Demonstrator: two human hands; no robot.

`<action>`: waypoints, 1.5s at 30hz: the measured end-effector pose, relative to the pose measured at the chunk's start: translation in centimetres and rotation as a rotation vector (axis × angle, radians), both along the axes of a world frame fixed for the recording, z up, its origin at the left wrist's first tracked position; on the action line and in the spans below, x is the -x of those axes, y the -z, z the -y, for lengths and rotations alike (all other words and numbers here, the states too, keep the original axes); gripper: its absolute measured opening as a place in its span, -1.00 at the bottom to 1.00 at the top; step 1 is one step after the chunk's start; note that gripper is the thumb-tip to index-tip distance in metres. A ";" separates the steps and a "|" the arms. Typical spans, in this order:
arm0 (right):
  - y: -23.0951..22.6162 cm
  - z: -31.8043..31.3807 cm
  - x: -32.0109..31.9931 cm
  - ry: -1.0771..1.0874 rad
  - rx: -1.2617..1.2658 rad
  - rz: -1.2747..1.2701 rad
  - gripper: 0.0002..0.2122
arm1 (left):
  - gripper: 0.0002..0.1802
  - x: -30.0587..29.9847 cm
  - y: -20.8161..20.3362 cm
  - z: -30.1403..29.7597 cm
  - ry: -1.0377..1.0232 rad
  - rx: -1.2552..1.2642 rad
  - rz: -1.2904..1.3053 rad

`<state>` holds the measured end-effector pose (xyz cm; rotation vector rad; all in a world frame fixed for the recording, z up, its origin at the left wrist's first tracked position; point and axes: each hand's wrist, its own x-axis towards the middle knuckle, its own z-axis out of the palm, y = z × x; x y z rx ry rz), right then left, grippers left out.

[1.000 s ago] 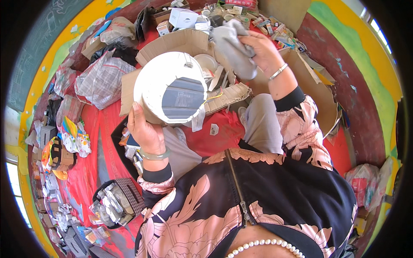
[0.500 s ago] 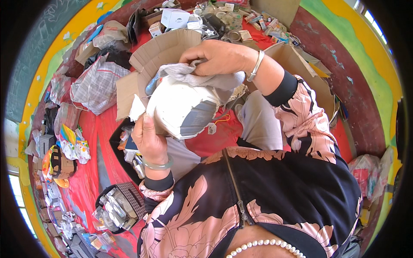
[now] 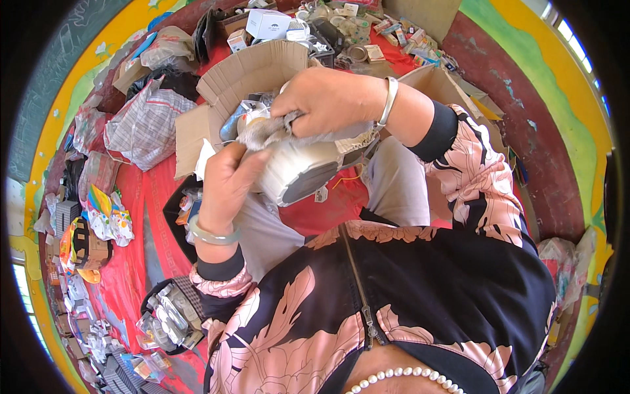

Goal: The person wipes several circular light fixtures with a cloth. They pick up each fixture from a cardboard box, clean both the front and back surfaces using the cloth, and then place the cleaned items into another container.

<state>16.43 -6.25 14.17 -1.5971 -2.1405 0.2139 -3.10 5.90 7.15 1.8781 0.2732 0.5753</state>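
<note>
Gripped at its edge by the left hand [image 3: 230, 177], a smooth white round housing [image 3: 292, 164] with a flat dark grey face [image 3: 312, 185] is held tilted above the lap [image 3: 266, 230], before an open cardboard box [image 3: 252, 69]. Soft grey cloth [image 3: 266, 132] is pinched in the right hand [image 3: 331, 100] and pressed on the rim. Around, a checked woven bag [image 3: 147, 128], wrinkled red floor sheeting [image 3: 131, 220] and a peeling dark red wall [image 3: 518, 125] are seen.

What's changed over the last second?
The right hand carried the gray cloth left onto the white round object, which tilted, its dark panel now showing narrower. The left hand stays at its left side; the plaid bag hasn't moved.
</note>
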 end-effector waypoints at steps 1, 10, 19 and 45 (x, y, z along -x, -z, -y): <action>-0.1 0.0 0.5 -0.005 -0.010 0.036 -0.78 | -0.72 -0.1 -0.5 -0.1 0.028 -0.077 -0.122; -1.3 5.3 -5.1 0.249 -0.258 -1.045 -0.69 | -0.75 0.0 0.0 2.0 -0.111 0.410 0.250; 0.1 5.5 -1.0 0.196 -0.005 -0.336 -0.65 | -0.70 0.5 0.8 2.4 -0.086 0.390 0.329; 0.4 3.8 -0.1 0.223 -0.055 -0.307 -0.77 | -0.64 0.4 1.9 2.3 -0.245 0.089 0.367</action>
